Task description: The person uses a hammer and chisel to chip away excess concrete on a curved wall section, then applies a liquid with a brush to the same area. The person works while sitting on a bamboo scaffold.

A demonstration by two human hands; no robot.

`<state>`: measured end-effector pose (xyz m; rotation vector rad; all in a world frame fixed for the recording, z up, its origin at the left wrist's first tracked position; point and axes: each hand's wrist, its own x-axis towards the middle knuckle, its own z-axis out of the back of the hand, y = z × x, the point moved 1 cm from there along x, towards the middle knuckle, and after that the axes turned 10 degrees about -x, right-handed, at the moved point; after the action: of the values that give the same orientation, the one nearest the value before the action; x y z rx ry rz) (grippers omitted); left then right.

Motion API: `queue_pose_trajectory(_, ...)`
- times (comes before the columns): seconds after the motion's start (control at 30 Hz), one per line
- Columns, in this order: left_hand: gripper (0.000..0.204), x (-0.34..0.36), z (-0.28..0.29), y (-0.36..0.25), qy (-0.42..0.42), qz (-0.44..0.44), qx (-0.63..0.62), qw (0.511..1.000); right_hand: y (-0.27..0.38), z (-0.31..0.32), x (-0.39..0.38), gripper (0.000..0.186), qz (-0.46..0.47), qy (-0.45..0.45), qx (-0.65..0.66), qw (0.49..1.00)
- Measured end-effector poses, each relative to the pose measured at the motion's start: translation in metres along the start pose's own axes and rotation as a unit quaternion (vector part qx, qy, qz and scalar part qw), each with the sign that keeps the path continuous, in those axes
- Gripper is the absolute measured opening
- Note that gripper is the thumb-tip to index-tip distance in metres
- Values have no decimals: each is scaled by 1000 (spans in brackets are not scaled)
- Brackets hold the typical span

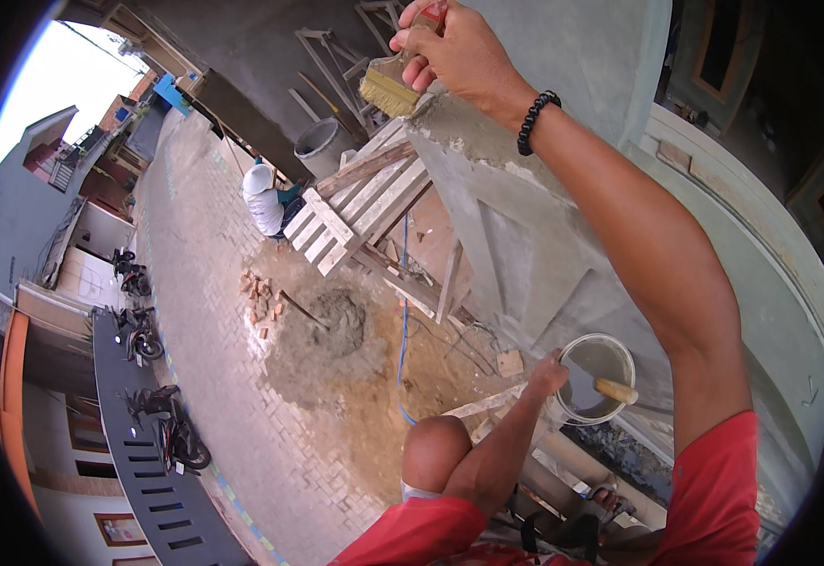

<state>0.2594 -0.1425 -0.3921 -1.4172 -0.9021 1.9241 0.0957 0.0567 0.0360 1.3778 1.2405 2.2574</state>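
Observation:
My right hand [454,57], with a black bead bracelet at the wrist, is raised high and closed around the handle of a flat paintbrush [390,90]. Its pale yellow bristles are beside the end of a grey plastered ledge [478,127]; whether they touch it I cannot tell. Lower down, my left hand [550,373] grips the rim of a white bucket [571,412] holding greyish water. A tan, oblong object [615,391] leans against the bucket's inner right side, its kind unclear.
Wooden planks [374,203] form a platform left of the plastered wall. Below lie a wet cement heap [341,321], a tool with a long handle [303,309], broken bricks [259,302] and a blue hose [403,349]. A person in a white hat [259,179] crouches near a grey tub [322,146]. Motorcycles [181,439] line the paved lane.

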Motion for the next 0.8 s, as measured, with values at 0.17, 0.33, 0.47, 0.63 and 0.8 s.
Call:
queue_pose_trajectory(0.17,42,-7,3,-16,11,-14,2,1000,4,7,-8,12,-62,75,47,994)
queue_pose_trajectory(0.33,44,-17,8,-39,55,39,-17,998,62,32,-38,11,-31,-35,80,996)
queue_pose_trajectory(0.47,45,0,6,-6,26,-52,-22,998,93,36,-138,19,-70,-39,17,997)
queue_pose_trajectory(0.63,45,12,7,13,29,-25,-75,996,91,86,-286,12,-261,61,-186,945)
queue_pose_trajectory(0.8,44,4,7,5,49,33,-152,987,19,109,-369,9,-277,100,-325,899)
